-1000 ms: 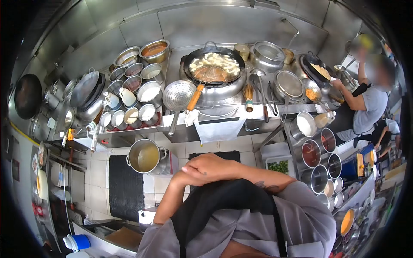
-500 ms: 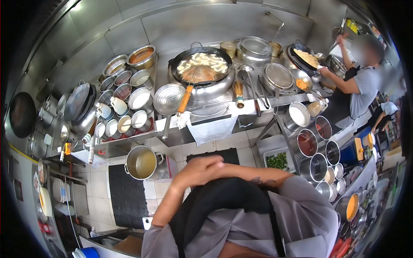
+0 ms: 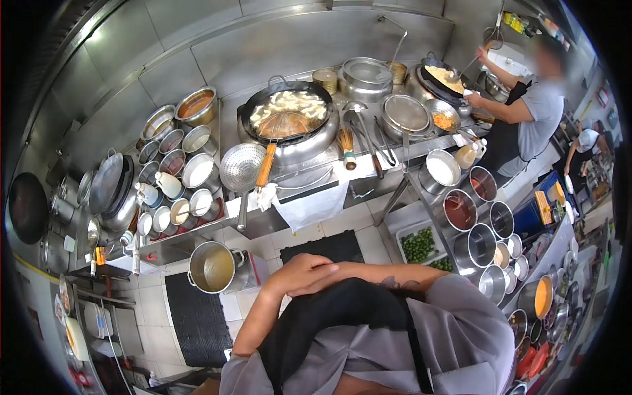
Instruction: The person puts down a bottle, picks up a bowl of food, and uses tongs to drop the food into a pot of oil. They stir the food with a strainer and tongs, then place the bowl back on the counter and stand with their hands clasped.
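My left hand (image 3: 299, 271) is closed over my right one, with its fingers folded across it. My right hand (image 3: 317, 282) lies mostly underneath, its fingers largely hidden. Both are held in front of my black apron (image 3: 352, 303), and no tool shows in either. Beyond them a large wok (image 3: 247, 125) holds pale pieces in bubbling oil. A wire skimmer with a wooden handle (image 3: 266, 164) rests across that wok. To its left lies a perforated ladle (image 3: 241, 168), its handle hanging over the counter's edge.
A pot of yellowish liquid (image 3: 212, 266) stands low at the left. Green limes or similar fruit fill a tray (image 3: 418, 245) at the right. A co-worker (image 3: 536, 118) stands at another wok (image 3: 442, 76). Several steel pots (image 3: 482, 245) line the right side.
My hands have come closer together, the left fingers settling down over the right hand. The view has turned slightly. The co-worker's raised hand now holds a long utensil into the far wok.
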The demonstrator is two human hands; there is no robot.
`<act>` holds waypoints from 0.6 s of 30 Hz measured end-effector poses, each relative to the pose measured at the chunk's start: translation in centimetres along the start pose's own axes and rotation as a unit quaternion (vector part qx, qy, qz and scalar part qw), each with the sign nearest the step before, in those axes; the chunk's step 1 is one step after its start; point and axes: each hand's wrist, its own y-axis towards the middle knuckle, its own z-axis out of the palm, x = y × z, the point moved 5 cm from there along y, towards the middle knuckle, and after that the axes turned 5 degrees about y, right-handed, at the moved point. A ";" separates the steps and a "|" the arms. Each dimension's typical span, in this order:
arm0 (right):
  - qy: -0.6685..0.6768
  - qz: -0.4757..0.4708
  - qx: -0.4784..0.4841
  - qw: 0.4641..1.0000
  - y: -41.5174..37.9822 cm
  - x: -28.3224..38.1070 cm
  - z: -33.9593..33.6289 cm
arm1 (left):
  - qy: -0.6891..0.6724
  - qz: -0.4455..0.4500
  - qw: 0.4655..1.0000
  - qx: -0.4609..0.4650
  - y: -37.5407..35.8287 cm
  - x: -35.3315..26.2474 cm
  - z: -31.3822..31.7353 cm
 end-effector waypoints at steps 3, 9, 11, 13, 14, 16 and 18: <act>-0.042 0.028 -0.013 0.999 -1.9 1.8 -0.6 | -0.093 -0.028 0.995 -0.016 -0.6 1.9 -0.1; -0.018 -0.174 -0.121 0.977 -3.1 5.1 -2.7 | -0.270 -0.047 0.951 -0.141 -2.0 5.8 1.3; 0.063 -0.081 -0.160 0.982 -2.8 2.8 -4.5 | -0.470 -0.123 0.846 -0.219 -2.5 6.7 1.8; 0.096 -0.108 -0.243 0.959 -2.7 1.7 -5.9 | -0.505 -0.108 0.821 -0.241 -2.8 6.0 1.6; 0.097 -0.107 -0.241 0.960 -2.7 2.1 -6.0 | -0.540 -0.092 0.794 -0.262 -3.0 5.9 1.4; 0.065 -0.094 -0.205 0.972 -2.6 2.7 -5.5 | -0.578 -0.081 0.782 -0.218 -3.0 6.8 1.6; 0.009 -0.118 -0.189 0.975 -2.2 3.5 -4.6 | -0.625 -0.060 0.746 -0.223 -3.2 6.0 1.3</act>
